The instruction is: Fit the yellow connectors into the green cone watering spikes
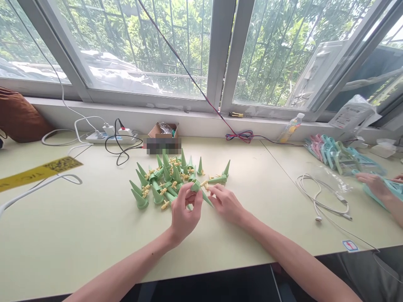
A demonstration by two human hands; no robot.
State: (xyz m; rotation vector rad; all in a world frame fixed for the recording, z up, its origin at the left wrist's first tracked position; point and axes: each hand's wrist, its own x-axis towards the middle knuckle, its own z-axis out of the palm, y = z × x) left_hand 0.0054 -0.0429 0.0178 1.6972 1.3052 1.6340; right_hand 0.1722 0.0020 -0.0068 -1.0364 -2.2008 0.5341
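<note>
My left hand [184,212] is closed around a green plastic cone spike [199,191], gripping its wide end with the tip pointing right and down. My right hand [227,204] pinches a small yellow plastic piece [205,183] at the side of that same cone. Just beyond both hands lies a pile of green cone spikes with yellow valves [166,178], some upright, some on their sides, on the pale green table [94,218].
A small cardboard box [163,131] and a white power strip [110,136] with cables sit at the back. A white cable [324,197] lies right. Another person's hand [376,184] works at far right among pastel clips [336,153]. A yellow tape [37,172] lies left.
</note>
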